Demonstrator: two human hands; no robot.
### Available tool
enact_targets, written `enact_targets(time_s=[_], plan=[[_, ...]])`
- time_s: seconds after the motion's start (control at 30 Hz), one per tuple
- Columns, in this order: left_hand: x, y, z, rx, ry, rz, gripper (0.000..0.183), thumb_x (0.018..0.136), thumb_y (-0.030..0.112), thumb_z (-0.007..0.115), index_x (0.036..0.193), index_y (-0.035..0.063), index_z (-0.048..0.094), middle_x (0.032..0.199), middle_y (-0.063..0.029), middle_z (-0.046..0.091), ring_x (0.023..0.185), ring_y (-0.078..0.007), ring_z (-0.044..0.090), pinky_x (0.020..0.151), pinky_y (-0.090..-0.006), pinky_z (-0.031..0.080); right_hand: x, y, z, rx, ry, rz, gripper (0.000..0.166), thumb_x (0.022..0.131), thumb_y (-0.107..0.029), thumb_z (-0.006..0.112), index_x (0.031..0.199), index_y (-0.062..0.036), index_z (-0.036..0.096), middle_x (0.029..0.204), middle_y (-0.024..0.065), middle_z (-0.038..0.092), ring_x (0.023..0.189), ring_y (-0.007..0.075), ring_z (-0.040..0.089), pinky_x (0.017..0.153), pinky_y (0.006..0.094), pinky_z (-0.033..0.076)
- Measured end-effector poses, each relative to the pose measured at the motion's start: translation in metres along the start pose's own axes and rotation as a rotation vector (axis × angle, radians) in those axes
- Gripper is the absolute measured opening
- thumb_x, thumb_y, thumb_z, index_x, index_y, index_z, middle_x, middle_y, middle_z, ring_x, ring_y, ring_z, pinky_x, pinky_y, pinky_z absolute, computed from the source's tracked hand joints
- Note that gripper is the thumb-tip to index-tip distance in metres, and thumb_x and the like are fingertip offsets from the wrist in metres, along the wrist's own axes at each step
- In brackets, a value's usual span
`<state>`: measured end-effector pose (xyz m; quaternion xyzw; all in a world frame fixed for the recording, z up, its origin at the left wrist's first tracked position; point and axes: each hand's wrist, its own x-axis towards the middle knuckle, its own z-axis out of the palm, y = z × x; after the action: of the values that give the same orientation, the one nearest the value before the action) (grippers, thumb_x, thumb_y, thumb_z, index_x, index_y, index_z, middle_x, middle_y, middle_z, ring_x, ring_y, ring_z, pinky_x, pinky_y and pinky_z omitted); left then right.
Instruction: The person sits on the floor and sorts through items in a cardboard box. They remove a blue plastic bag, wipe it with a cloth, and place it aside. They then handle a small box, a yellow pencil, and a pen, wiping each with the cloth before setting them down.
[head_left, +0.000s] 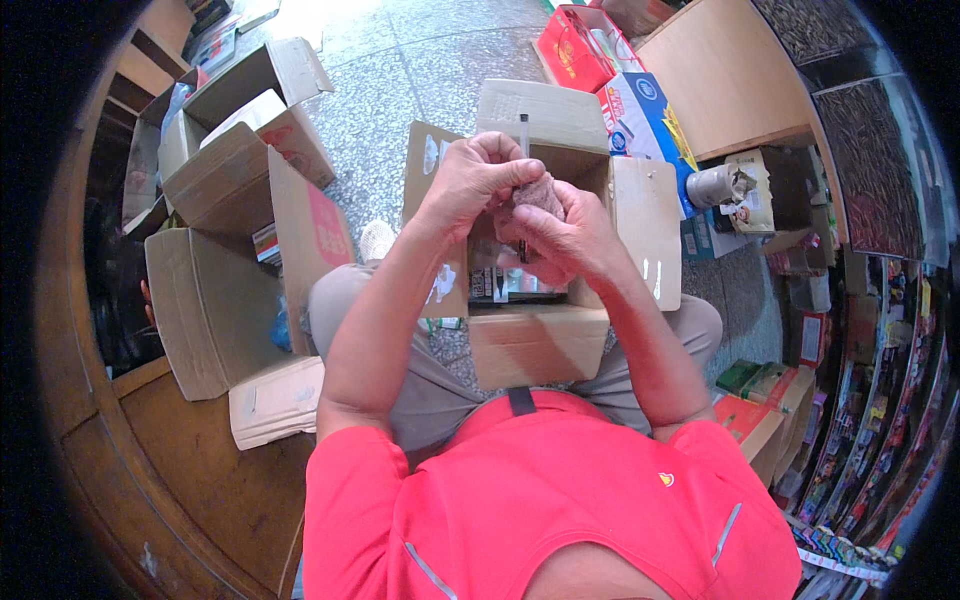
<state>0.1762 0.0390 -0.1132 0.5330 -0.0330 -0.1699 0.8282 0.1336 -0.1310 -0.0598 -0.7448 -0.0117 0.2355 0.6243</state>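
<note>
Above an open cardboard box, my two hands meet around a slim pen-like stick (524, 136) with a dark upper end and a clear barrel. My left hand (471, 178) pinches it between thumb and fingers. A brownish-pink cloth (540, 196) is bunched around its middle, gripped by my right hand (581, 236), and part of it hangs below my fingers. The stick's lower part is mostly hidden by my hands and the cloth. The cardboard box (540, 341) stands between my legs with its flaps folded out. Packaged items (517, 283) lie inside, partly covered by my hands.
Open cartons (217, 300) stand to the left, beside a wooden cabinet (202, 465). On the right are a red gift bag (574, 56), a blue-and-white box (645, 112) and a silver-grey cylinder (709, 186). Shelves of small packaged goods (862, 397) line the right edge. The floor (375, 97) is speckled.
</note>
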Motion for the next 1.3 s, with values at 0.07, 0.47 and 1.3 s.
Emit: enact_targets(time_s=[0.07,0.47,1.3], plan=[[-0.002,0.001,0.001,0.056,0.038,0.001,0.016,0.086,0.016,0.075,0.089,0.0056,0.064,0.072,0.0031,0.061,0.055,-0.0018,0.05,0.048,-0.0159,0.039,0.007,0.01,0.005,0.109,0.04,-0.043,0.026,0.09,-0.019,0.068,0.108,-0.0009,0.062,0.091,0.0043,0.066,0.081,0.0101,0.064,0.069,0.0252,0.053],[-0.01,-0.014,0.024,0.556,-0.02,0.234,0.025,0.079,0.014,0.073,0.097,-0.002,0.067,0.078,-0.0114,0.067,0.072,-0.0127,0.063,0.069,-0.0314,0.052,0.026,0.02,0.001,0.442,0.439,-0.302,0.029,0.089,-0.017,0.072,0.113,-0.0022,0.062,0.099,0.0067,0.068,0.087,0.0126,0.066,0.075,0.0262,0.055],[-0.008,-0.013,0.013,0.024,-0.318,-0.128,0.019,0.098,0.018,0.059,0.101,0.0003,0.066,0.077,0.0004,0.062,0.063,-0.0056,0.057,0.055,-0.021,0.047,0.024,0.003,-0.005,0.549,0.281,-0.405,0.018,0.095,-0.015,0.062,0.106,-0.0002,0.06,0.092,0.0054,0.066,0.078,0.011,0.062,0.072,0.0242,0.051]])
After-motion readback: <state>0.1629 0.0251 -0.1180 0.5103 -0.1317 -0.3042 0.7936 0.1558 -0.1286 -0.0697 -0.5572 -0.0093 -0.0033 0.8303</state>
